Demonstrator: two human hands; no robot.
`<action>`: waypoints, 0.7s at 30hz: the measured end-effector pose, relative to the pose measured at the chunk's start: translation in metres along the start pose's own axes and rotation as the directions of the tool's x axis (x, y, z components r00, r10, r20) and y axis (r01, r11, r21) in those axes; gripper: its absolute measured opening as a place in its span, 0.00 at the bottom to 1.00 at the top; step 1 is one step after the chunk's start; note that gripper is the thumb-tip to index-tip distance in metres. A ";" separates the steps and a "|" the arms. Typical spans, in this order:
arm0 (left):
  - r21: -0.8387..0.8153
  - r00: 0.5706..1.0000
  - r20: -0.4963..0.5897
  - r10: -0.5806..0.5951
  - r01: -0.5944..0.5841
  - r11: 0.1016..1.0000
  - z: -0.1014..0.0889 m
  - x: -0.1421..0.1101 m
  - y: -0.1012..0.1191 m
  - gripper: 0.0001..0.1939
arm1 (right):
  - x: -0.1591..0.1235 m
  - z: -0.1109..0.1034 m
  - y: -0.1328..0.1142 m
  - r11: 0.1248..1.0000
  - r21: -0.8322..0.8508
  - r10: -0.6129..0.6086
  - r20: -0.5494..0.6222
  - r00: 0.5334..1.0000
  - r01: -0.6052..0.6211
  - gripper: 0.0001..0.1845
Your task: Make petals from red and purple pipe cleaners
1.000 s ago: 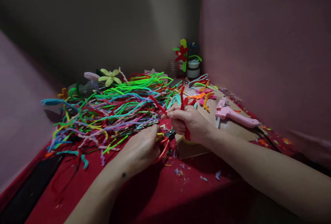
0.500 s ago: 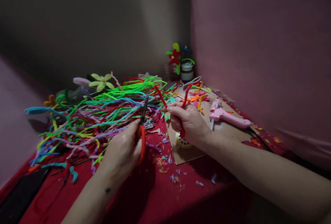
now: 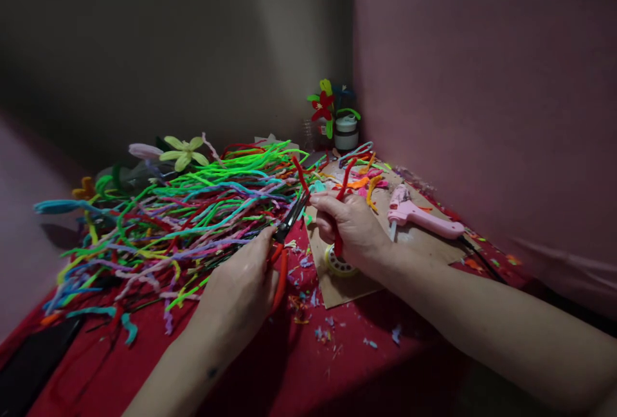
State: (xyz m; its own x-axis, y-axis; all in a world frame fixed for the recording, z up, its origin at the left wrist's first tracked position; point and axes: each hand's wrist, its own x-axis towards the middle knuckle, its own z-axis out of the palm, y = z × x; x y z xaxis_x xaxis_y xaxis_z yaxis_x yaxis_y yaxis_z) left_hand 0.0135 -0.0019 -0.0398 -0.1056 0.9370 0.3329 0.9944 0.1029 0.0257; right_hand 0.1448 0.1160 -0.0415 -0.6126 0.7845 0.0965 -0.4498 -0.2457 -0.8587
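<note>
My left hand (image 3: 243, 279) is closed round the orange-red handles of a pair of scissors (image 3: 292, 219). Their dark blades point up and to the right, with the tips at the red pipe cleaner by my right fingertips. My right hand (image 3: 349, 224) is closed on that red pipe cleaner (image 3: 348, 179); two fuzzy ends stick up from the fist and a piece shows below the fingers. Whether these are one bent piece or several, I cannot tell. Under the right hand lies a yellow-rimmed round spool (image 3: 341, 266), partly covered.
A heap of coloured pipe cleaners (image 3: 193, 211) spreads over the left of the red cloth (image 3: 337, 365). A pink glue gun (image 3: 424, 216) lies on the cardboard (image 3: 366, 292), its cord running right. Pipe-cleaner flowers stand by a white-lidded jar (image 3: 347, 133) in the corner. Fuzzy scraps (image 3: 325, 335) lie in front.
My left hand has moved slightly right, and the scissors have swung from nearly upright towards the right, bringing the blades to the red pipe cleaner. My right hand has hardly moved.
</note>
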 end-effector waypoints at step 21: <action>0.103 0.999 0.008 0.033 -0.033 0.994 0.004 -0.002 -0.001 0.23 | 0.001 -0.002 0.005 0.987 -0.129 -0.088 0.034 0.996 0.092 0.10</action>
State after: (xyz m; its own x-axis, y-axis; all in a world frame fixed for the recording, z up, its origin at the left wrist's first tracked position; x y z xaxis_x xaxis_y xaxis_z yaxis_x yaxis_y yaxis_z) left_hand 0.0128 -0.0029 -0.0443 -0.0731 0.9426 0.3258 0.9909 0.1055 -0.0830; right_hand 0.1434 0.1164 -0.0470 -0.5926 0.7831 0.1887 -0.4161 -0.0970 -0.9041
